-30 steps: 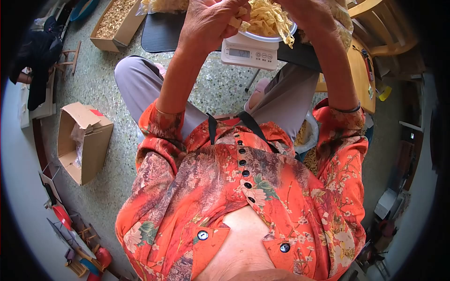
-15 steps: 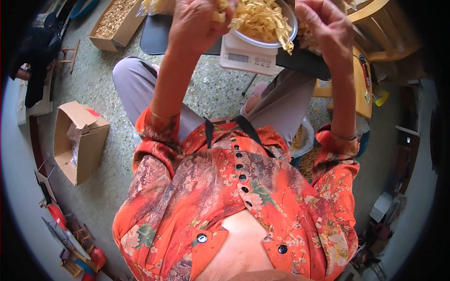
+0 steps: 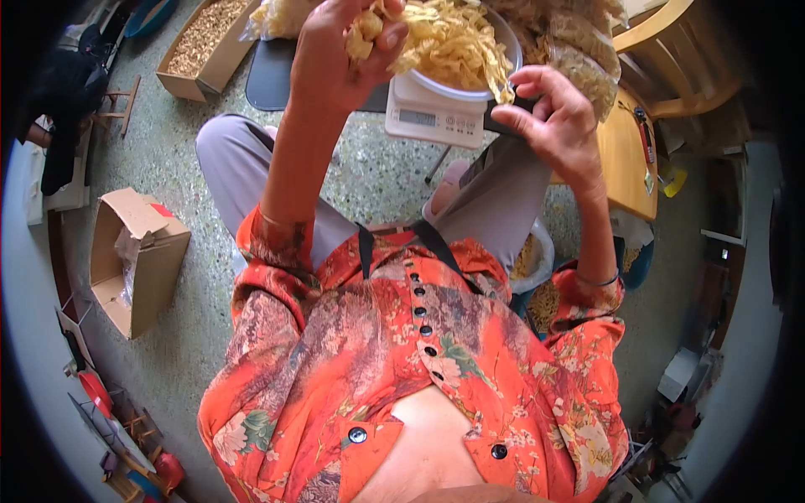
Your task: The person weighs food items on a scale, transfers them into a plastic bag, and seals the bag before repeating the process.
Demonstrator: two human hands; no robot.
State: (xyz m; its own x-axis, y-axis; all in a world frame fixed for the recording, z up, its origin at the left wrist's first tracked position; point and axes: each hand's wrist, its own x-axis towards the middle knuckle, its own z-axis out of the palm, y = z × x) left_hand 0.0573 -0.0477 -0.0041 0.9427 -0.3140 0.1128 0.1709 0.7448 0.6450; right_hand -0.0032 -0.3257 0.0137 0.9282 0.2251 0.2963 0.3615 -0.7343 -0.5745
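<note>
My left hand (image 3: 335, 59) is raised at the left of the bowl, its fingers curled around several pale-yellow dried pieces (image 3: 362, 35). My right hand (image 3: 555, 117) pinches the end of a yellow dried strip (image 3: 506, 90) that hangs over the bowl's right side. Crinkled dried strips (image 3: 453, 46) of the same yellow fill the round white plastic bowl (image 3: 516, 57). Beneath the bowl is a white digital scale (image 3: 433, 120); I cannot read its display for certain. Both stand on a small dark table (image 3: 272, 77).
Clear bags of dried goods (image 3: 583, 63) lie right of the bowl, another bag (image 3: 277, 18) left. A wooden chair (image 3: 625, 159) with tools on its seat stands at right. On the floor are a long carton of brown pieces (image 3: 205, 42) and an open cardboard box (image 3: 138, 260).
My right hand has come down and left to the strip at the bowl's edge. My left hand has shifted slightly left, still holding yellow pieces. The view has tilted a little.
</note>
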